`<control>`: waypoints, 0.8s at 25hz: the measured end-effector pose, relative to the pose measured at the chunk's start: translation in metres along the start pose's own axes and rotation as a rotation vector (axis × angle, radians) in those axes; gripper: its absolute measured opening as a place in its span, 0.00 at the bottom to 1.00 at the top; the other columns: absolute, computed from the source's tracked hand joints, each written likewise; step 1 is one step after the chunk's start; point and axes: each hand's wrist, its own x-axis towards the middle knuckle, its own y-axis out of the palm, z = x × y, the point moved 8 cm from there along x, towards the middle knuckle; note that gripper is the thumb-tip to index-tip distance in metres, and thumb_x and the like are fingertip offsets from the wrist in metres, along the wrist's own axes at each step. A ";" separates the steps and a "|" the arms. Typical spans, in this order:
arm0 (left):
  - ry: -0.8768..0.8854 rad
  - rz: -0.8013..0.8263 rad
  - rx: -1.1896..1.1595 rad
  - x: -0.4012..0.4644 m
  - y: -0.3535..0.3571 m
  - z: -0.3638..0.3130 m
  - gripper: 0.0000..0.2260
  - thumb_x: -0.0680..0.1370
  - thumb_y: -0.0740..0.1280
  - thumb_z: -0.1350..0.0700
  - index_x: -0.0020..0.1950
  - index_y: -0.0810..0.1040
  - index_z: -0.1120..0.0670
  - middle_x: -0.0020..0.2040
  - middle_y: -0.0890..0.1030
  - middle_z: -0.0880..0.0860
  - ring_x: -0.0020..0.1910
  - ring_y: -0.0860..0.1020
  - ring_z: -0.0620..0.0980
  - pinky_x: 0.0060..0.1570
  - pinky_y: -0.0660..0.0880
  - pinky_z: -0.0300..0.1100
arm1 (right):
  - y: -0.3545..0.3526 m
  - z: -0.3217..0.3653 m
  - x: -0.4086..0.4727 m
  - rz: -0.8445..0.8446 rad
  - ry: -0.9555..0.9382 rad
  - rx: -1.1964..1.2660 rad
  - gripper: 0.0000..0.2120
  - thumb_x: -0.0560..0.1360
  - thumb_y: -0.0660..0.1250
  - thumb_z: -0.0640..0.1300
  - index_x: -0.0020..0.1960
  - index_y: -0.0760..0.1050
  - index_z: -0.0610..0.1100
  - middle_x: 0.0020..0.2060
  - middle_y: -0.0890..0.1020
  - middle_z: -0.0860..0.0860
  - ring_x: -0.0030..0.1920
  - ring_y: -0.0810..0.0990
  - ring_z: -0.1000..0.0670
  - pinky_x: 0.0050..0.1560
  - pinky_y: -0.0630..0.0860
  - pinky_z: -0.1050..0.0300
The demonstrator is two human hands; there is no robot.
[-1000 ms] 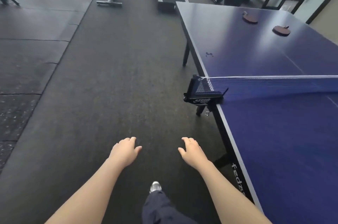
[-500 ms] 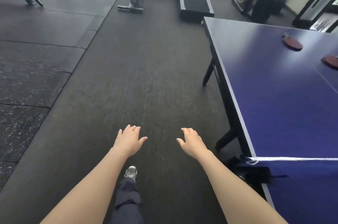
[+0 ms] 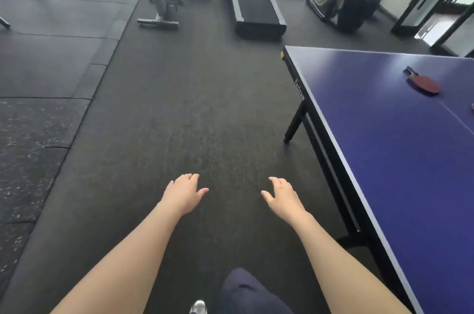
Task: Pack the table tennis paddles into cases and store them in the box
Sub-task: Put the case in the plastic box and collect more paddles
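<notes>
— Where is your paddle?

— One red paddle (image 3: 424,82) lies flat on the blue table (image 3: 384,134), toward its far end, handle pointing to the far left corner. A red sliver (image 3: 472,106) at the frame's right edge, also on the tabletop, may be a second one; it is cut off, so you cannot be sure.

— And your hands?

— Both are held out in front of you over the dark floor (image 3: 205,108), apart from each other and off the table's left edge. Your left hand (image 3: 183,193) is palm down, fingers loosely spread, holding nothing. Your right hand (image 3: 282,197) is also relaxed, fingers slightly curved, thumb out, holding nothing.

— What is hard to see?

— Only the table's far-left corner and long left edge show; the rest runs out of frame. Below, one knee in dark trousers (image 3: 246,293) and the tip of one shoe (image 3: 198,308) are partly cut off.

— Beyond that?

— One treadmill (image 3: 256,8) on the floor past the table's far end, one grey machine frame (image 3: 160,3) left of it.
</notes>
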 end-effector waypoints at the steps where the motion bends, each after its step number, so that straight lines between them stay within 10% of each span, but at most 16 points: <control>1: 0.027 -0.002 0.004 0.028 -0.013 -0.006 0.27 0.81 0.56 0.43 0.75 0.61 0.56 0.74 0.66 0.54 0.73 0.64 0.53 0.71 0.62 0.49 | -0.009 -0.006 0.023 -0.007 0.036 0.016 0.26 0.80 0.57 0.52 0.75 0.58 0.42 0.71 0.66 0.44 0.71 0.64 0.44 0.68 0.63 0.50; 20: 0.089 0.052 0.044 0.557 -0.220 -0.054 0.27 0.81 0.55 0.42 0.76 0.59 0.55 0.71 0.69 0.55 0.70 0.68 0.54 0.69 0.65 0.49 | -0.161 0.044 0.553 0.031 0.112 0.046 0.27 0.80 0.57 0.53 0.75 0.57 0.42 0.71 0.65 0.45 0.71 0.63 0.45 0.69 0.63 0.49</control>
